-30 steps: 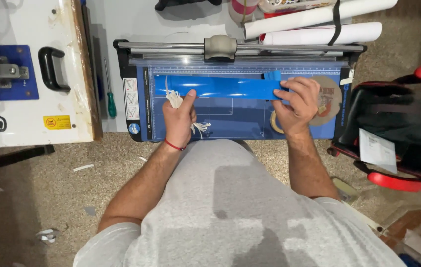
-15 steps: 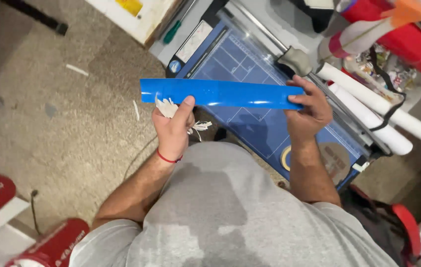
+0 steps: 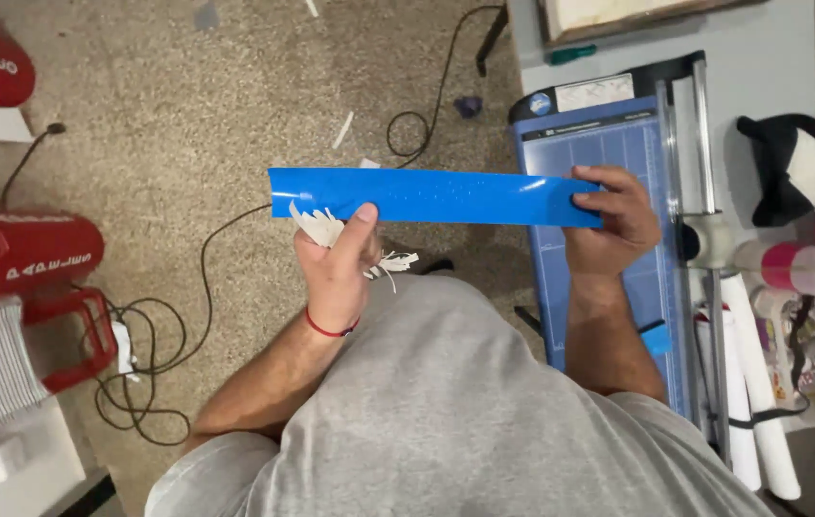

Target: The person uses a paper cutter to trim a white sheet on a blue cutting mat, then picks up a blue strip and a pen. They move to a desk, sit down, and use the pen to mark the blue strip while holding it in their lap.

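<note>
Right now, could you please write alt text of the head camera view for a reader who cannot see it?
A person holds a long blue strip level with both hands, the left hand also clutching white paper scraps and the right hand pinching the other end. A blue paper trimmer lies on the table to the right, and black cables trail over the floor.

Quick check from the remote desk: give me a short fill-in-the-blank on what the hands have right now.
Both hands hold a long strip coloured ____.
The left hand also clutches scraps coloured ____.
The right hand is over the paper ____.
On the left wrist sits a ____ band.

Missing words: blue; white; trimmer; red
</note>
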